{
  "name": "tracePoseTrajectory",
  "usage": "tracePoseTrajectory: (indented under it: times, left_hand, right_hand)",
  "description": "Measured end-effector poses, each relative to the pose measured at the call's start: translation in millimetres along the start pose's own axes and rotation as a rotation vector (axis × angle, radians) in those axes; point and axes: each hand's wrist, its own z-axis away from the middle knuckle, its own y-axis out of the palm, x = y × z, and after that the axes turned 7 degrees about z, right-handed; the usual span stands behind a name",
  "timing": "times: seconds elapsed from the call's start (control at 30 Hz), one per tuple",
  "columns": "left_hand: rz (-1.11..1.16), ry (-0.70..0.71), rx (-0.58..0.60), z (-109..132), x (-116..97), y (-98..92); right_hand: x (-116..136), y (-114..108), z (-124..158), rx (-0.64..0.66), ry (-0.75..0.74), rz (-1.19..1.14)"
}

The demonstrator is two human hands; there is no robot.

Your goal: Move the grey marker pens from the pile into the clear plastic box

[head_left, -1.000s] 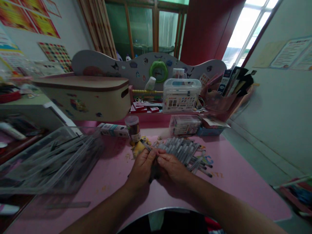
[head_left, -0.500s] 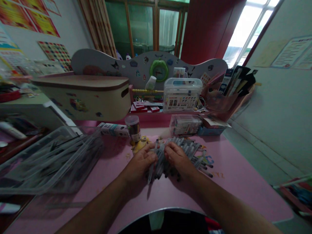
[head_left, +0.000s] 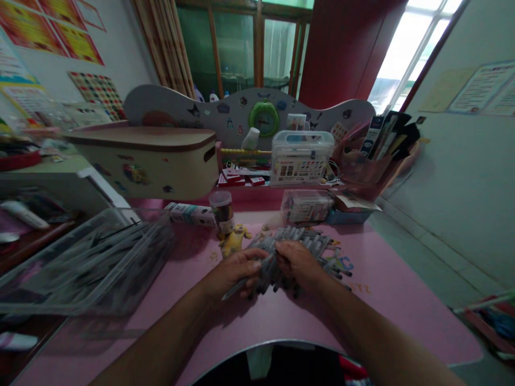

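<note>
My left hand is closed around one clear-barrelled pen, which slants with its lower end toward me and its upper end near my right fingertips. My right hand has its fingers curled and pressed together at the edge of the pile; what they hold is hidden. Beneath and behind both hands lies a heap of similar clear pens with dark ends, spread on the pink desk.
To the left, a clear plastic bin holds many more pens. A round tub, a long carton and a clear box of pens stand at the back. Behind them are a lidded storage box and a plastic case.
The pen in my left hand has swung from nearly upright to a flatter slant, its lower end moving left. My right hand stays at the pile, its fingers shifting slightly.
</note>
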Motion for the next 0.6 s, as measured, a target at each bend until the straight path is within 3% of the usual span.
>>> tracePoseTrajectory:
  times: [0.13, 0.27, 0.4, 0.6]
  left_hand:
    - [0.021, -0.008, -0.008, -0.1, -0.6, 1.6]
    - [0.123, 0.173, -0.169, 1.0, -3.0, 10.2]
    - [0.063, 0.289, -0.305, 2.2, -1.3, 20.1]
    - [0.091, 0.440, -0.452, -6.4, 6.5, 19.5]
  right_hand:
    - [-1.3, -0.3, -0.6, 0.035, 0.051, -0.053]
    - [3.2, -1.9, -1.1, -0.045, 0.094, -0.156]
    - [7.0, -2.8, -1.9, -0.133, 0.122, -0.216]
    - [-0.7, 2.7, -1.5, -0.111, 0.051, -0.096]
